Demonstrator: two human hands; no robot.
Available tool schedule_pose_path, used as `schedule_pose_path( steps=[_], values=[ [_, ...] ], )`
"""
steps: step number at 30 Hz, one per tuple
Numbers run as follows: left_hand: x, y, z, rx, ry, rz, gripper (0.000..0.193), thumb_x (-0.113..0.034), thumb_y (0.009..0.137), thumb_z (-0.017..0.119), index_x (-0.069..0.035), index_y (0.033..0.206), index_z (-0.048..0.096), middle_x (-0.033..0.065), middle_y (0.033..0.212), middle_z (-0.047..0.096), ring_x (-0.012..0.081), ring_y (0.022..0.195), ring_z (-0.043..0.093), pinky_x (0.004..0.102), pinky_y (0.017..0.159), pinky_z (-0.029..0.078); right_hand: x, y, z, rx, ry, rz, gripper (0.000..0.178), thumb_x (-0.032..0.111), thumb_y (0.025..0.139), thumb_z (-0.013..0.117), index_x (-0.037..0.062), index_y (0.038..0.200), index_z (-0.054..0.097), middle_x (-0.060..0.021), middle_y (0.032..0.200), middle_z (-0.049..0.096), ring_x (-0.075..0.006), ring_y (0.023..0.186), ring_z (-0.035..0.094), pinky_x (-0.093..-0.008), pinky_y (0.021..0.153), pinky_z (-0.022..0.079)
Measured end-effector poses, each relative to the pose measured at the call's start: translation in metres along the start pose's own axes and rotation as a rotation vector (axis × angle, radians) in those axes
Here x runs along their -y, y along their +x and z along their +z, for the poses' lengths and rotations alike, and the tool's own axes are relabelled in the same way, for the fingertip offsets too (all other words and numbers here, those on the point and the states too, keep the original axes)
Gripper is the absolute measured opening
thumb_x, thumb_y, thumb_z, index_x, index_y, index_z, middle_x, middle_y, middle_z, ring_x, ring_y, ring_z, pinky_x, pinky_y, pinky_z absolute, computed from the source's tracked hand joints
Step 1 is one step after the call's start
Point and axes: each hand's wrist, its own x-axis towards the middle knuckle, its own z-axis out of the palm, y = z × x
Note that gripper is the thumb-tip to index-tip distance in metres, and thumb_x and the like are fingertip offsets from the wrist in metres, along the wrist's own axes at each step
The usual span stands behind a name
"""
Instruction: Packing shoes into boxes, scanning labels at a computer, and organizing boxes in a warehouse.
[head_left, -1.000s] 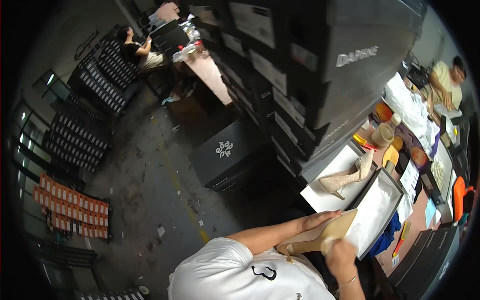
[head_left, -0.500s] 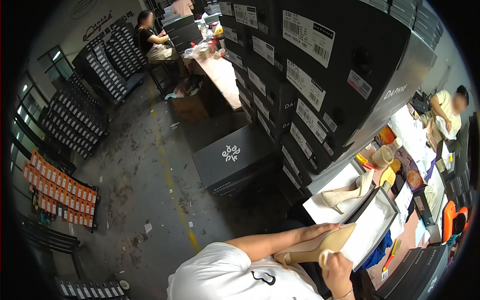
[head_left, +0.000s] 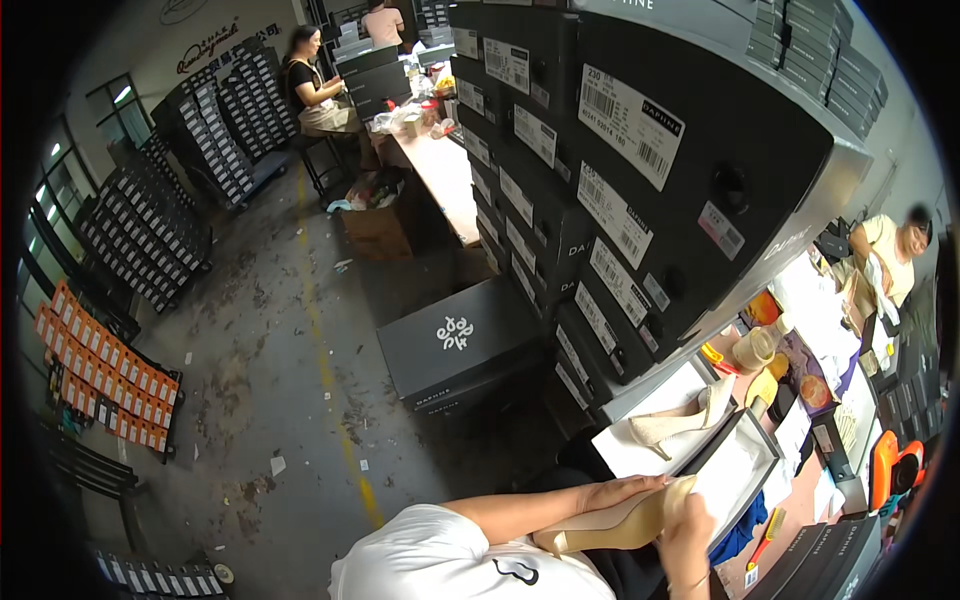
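Note:
A beige high-heeled shoe [head_left: 610,527] lies sideways in front of my white shirt, its heel end toward the left. My left hand [head_left: 622,490] is closed round the shoe's far side. At the toe end, my right hand [head_left: 688,528] is curled with a small cream pad in its fingers, pressed to the shoe; the hand mostly hides the pad and is slightly blurred. A matching glittery beige high-heeled shoe [head_left: 660,430] rests in a white-lined box part [head_left: 622,452] just beyond. Beside it sits an open white-lined shoe box [head_left: 738,468].
Dark shoe boxes [head_left: 610,200] rise in a tall stack ahead. The workbench [head_left: 790,490] on the right holds a jar [head_left: 757,347], a brush [head_left: 768,535] and an orange-handled tool [head_left: 884,470]. One person [head_left: 885,262] sits at the far right, another [head_left: 318,90] at the far left.
My right hand has moved up and forward, from beside the heel to the shoe's toe end. My left hand keeps its hold. The whole view has shifted slightly.

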Motion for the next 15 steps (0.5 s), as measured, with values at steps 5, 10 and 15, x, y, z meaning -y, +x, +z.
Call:
schedule_pose_path(
  steps=[5, 10, 15],
  values=[
    [-0.001, -0.003, -0.006, -0.020, 0.044, -0.042, 0.058, -0.046, 0.102, 0.040, -0.005, 0.142, 0.041, 0.0011, 0.123, 0.058, 0.0060, 0.108, 0.053, 0.0235, 0.094, 0.043, 0.002, 0.016, 0.001, -0.072, 0.129, 0.107, 0.015, 0.005, 0.074, 0.068, 0.0017, 0.083, 0.056, -0.0211, 0.075, 0.059, -0.0424, 0.071, 0.063, -0.0420, 0.061, 0.051],
    [-0.001, 0.006, 0.005, 0.052, -0.101, 0.085, 0.052, -0.044, 0.102, 0.039, -0.007, 0.138, 0.045, 0.0037, 0.121, 0.057, 0.0112, 0.110, 0.052, 0.0276, 0.099, 0.040, 0.014, 0.007, 0.003, -0.023, -0.027, -0.142, 0.015, 0.003, 0.077, 0.063, 0.0020, 0.091, 0.057, -0.0223, 0.080, 0.061, -0.0441, 0.076, 0.063, -0.0436, 0.065, 0.052],
    [-0.009, -0.004, 0.006, 0.020, -0.078, 0.000, 0.046, -0.042, 0.102, 0.042, -0.008, 0.132, 0.051, 0.0023, 0.112, 0.062, 0.0074, 0.099, 0.057, 0.0245, 0.088, 0.047, 0.000, 0.016, -0.001, -0.007, 0.041, 0.121, 0.009, 0.000, 0.080, 0.061, -0.0001, 0.081, 0.052, -0.0232, 0.078, 0.060, -0.0405, 0.074, 0.063, -0.0372, 0.061, 0.049]
  ],
)
